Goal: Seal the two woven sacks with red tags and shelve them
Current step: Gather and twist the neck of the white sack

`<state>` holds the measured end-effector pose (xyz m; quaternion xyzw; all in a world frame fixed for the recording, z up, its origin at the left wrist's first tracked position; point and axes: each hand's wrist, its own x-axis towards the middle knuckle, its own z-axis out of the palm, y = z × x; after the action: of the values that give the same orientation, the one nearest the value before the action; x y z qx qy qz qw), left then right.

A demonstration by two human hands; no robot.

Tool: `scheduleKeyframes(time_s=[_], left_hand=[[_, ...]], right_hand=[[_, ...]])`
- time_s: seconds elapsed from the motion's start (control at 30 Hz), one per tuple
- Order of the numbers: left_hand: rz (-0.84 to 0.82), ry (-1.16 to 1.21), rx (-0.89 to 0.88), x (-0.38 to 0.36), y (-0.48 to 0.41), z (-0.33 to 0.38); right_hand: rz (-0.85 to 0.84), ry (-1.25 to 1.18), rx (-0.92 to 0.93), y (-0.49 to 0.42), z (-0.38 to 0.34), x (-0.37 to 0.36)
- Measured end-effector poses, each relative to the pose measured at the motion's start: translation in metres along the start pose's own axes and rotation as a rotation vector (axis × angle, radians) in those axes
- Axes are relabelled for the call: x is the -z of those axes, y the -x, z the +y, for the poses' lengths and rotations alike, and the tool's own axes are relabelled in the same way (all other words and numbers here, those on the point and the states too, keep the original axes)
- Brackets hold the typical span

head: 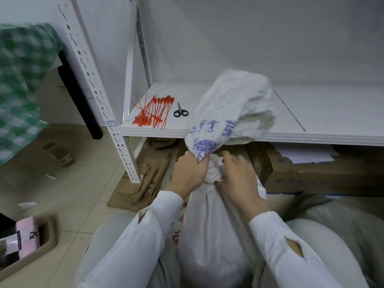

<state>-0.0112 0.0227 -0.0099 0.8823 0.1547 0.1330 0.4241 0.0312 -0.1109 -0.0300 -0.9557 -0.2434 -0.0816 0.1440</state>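
Observation:
A white woven sack (209, 231) with blue and red print stands between my knees. Its twisted neck rises in front of the shelf, and the loose top flops over the shelf edge. My left hand (190, 173) is clenched around the neck from the left. My right hand (239, 175) grips the neck from the right, fingers curled on the bunched fabric. A bundle of red tags (152, 112) lies on the white shelf (311, 113), apart from both hands. Part of a second pale sack (332, 213) shows at the right.
Black-handled scissors (180, 111) lie beside the tags. Flattened cardboard (143, 179) and a cardboard box (311, 173) sit under the shelf. The rack's perforated upright (97, 96) stands at left. A green checked cloth (20, 80) hangs at far left; a beige bin (31, 242) is on the floor.

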Motion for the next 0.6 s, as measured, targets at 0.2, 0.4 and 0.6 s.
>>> scheduleKeyframes(time_s=[0.2, 0.4, 0.6], left_hand=[[0.11, 0.119, 0.318, -0.009, -0.011, 0.0], [0.22, 0.181, 0.26, -0.019, 0.009, 0.02], [0.351, 0.205, 0.074, -0.026, 0.033, 0.039]], right_hand=[[-0.081, -0.072, -0.211, 0.019, -0.022, -0.003], [-0.194, -0.342, -0.27, 0.031, -0.033, -0.006], [0.009, -0.302, -0.349, 0.02, -0.03, -0.022]])
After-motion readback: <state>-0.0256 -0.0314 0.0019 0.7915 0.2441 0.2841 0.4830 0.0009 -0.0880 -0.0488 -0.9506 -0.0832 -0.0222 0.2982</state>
